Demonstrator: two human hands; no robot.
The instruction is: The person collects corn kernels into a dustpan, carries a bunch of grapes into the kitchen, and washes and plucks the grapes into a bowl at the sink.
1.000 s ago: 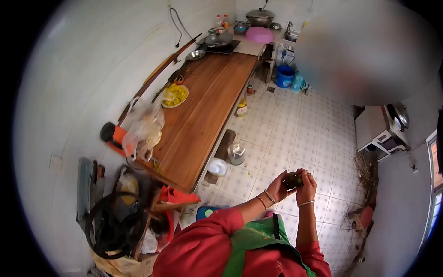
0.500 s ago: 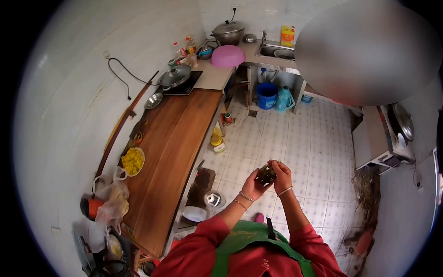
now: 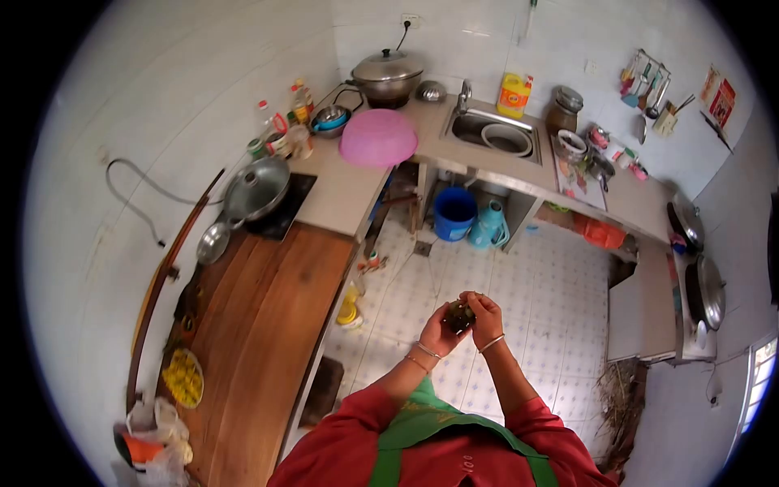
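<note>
Both hands are working in front of the green apron (image 3: 442, 418), out over the tiled floor (image 3: 531, 316) and well apart from the bench (image 3: 272, 333). The left hand (image 3: 439, 333) is cupping a dark green item (image 3: 459, 319), its fingers curling round from the side and below; presumably the palm is serving as a cradle, bearing the weight. The right hand (image 3: 486, 321) is gripping at the item's upper edge with bent fingers, likely leaving the finer handling to the fingertips. Exact finger contact: partly hidden, cannot tell. The item's identity: too small and dark to settle.

On the bench, a plate of yellow food (image 3: 183, 378) is sitting near the wall side, perhaps keeping it out of the way. Farther along, a lidded pan (image 3: 256, 191) is resting over a black hob (image 3: 280, 217), probably as its cooking place. A blue bucket (image 3: 454, 221) is standing on the floor beneath the far counter, beside a blue jug (image 3: 488, 227), seemingly for storage.
</note>
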